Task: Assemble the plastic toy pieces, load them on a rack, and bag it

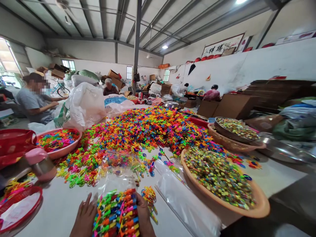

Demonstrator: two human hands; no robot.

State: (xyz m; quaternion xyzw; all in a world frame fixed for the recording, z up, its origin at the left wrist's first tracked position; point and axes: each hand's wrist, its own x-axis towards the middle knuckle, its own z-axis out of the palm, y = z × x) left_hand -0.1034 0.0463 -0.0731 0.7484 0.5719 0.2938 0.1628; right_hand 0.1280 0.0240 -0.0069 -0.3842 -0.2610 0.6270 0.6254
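A clear plastic bag (116,214) stands at the bottom middle, packed with rows of small colourful plastic toy pieces; its loose upper end spreads away from me over the table. My left hand (84,215) rests against the bag's left side, fingers stretched out and slightly apart. On the other side, my right hand (145,214) grips the bag's right edge, its fingers partly hidden. A few loose toy pieces (149,195) lie just right of that hand. Beyond the bag rises a large heap of similar bright pieces (148,128).
A stack of flat clear bags (185,204) lies to the right, beside an orange basin (263,204) of small wrapped pieces. Leftward are a red basket (37,194), a pink-lidded cup (43,164) and a pink basin (66,146). Another person (33,98) sits at the left.
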